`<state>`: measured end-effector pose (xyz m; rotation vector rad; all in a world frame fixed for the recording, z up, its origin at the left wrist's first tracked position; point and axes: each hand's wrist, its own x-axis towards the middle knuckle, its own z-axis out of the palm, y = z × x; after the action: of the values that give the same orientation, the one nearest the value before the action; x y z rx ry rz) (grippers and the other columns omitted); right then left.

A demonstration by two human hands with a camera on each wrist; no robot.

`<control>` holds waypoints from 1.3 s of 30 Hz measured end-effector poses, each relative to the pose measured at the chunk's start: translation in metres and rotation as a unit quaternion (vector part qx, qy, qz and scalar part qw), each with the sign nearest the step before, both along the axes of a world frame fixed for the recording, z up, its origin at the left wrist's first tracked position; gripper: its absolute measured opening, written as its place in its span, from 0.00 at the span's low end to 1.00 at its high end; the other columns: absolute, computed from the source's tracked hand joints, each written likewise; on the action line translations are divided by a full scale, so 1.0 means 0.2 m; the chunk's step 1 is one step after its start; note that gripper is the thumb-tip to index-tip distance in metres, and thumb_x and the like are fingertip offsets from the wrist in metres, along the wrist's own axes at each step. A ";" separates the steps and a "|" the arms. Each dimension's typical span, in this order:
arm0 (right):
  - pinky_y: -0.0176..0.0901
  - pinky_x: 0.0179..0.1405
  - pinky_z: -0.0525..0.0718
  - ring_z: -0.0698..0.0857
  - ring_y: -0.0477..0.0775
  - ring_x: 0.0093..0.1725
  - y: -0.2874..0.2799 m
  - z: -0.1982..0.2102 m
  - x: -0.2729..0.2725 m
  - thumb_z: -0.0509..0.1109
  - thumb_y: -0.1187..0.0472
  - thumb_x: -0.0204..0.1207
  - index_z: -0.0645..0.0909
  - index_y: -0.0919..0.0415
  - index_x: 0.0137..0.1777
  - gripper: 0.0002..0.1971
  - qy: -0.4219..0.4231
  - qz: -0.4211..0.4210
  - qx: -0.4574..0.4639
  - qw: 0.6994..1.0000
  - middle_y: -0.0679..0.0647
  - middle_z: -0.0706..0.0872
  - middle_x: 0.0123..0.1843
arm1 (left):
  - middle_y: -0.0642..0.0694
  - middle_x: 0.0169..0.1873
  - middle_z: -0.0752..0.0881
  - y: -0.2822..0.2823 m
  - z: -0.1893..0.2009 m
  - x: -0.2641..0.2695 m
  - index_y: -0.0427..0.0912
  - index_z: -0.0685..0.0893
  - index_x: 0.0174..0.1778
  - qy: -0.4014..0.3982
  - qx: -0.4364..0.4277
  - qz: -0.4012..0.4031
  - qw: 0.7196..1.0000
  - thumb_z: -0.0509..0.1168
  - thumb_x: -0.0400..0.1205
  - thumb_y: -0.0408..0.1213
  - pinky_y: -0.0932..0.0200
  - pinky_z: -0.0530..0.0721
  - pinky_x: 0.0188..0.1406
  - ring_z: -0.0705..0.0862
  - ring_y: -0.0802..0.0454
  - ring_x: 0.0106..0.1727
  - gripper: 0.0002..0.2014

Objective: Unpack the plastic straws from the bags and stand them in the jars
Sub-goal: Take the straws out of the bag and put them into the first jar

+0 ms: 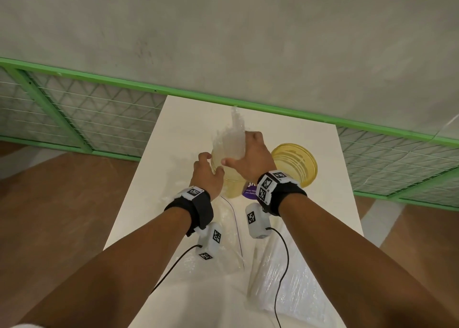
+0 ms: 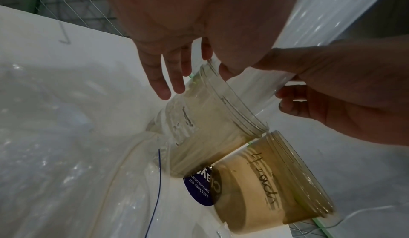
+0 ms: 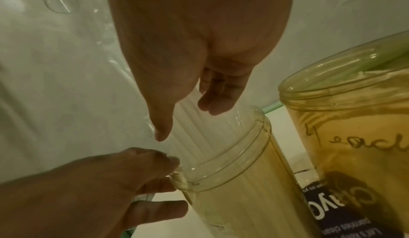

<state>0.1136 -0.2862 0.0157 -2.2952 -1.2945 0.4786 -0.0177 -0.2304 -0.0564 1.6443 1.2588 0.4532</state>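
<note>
Straws (image 3: pixel 212 131), a light, slick, bendy bundle standing in the near jar (image 2: pixel 212 123), best gripped round the middle above the rim. Left hand (image 1: pixel 207 176) at the jar's mouth, fingers loose, holding nothing clear; right hand (image 1: pixel 250 157) wrapped round the bundle. Second jar (image 1: pixel 295 163) just right, apparently empty.

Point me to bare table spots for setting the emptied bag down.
Free: the white table strip left of the straw jar, and the far-right corner behind the empty yellow jar. Crowded: the near end, covered by plastic bags, and the middle, where both hands work the straws.
</note>
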 end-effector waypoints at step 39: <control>0.55 0.85 0.59 0.64 0.61 0.85 -0.05 -0.02 0.08 0.68 0.56 0.84 0.73 0.56 0.81 0.25 -0.262 0.173 -0.069 0.947 0.56 0.68 0.84 | 0.39 0.67 0.77 0.02 0.04 -0.01 0.47 0.68 0.73 0.043 0.013 -0.010 0.999 0.65 0.85 0.44 0.54 0.76 0.52 0.80 0.46 0.53 0.22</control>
<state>0.1292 -0.2970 0.0122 -2.4080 -1.9952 0.0577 -0.0197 -0.2270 -0.0484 1.7136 1.3033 0.3916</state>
